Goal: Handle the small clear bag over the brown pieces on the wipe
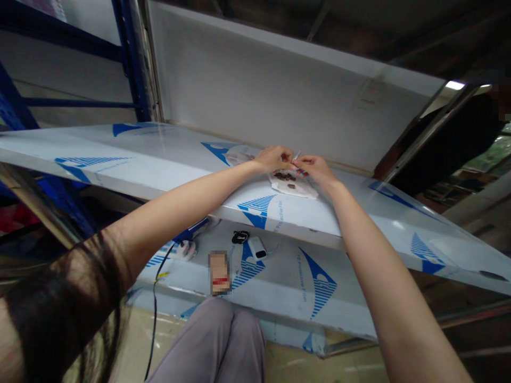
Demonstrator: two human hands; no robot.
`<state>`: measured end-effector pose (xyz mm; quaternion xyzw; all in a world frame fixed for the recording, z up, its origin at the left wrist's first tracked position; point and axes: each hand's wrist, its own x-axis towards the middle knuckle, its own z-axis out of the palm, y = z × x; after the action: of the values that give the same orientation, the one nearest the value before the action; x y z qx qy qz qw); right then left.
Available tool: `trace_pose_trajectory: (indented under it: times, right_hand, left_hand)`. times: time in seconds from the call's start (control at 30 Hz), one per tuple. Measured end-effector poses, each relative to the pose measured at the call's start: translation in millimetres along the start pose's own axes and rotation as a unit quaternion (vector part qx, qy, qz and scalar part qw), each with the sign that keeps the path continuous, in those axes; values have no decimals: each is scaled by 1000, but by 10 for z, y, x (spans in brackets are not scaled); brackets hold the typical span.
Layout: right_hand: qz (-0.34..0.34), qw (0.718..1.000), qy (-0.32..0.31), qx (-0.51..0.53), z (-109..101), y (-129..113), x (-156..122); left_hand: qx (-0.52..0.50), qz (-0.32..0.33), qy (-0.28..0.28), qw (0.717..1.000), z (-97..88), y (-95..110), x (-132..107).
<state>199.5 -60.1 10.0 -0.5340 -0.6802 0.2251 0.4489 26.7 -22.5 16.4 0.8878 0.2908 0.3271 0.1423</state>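
Both the left hand point(273, 158) and right hand point(314, 171) have fingers pinched closed at a small red-and-blue striped item point(300, 172), actual grip unconfirmed, over a white paper point(297, 189) on a film-covered shelf point(120, 143), dark brown pieces point(285, 176) remaining on the paper.

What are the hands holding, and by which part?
The left hand and right hand seem to pinch a small red-and-blue item between their fingertips; it is too small to tell what it is or which part they grip.
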Motion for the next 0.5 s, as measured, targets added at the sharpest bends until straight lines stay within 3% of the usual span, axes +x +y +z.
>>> trace_pose_trajectory:
  times: [0.33, 0.5]
  right_hand:
    - [11, 998, -27, 47, -30, -16, -47]
    - [22, 998, -42, 32, -36, -68, -68]
  left_hand:
    - [-157, -7, -8, 988, -12, 83, -67]
    - [-162, -29, -18, 986, -24, 112, -79]
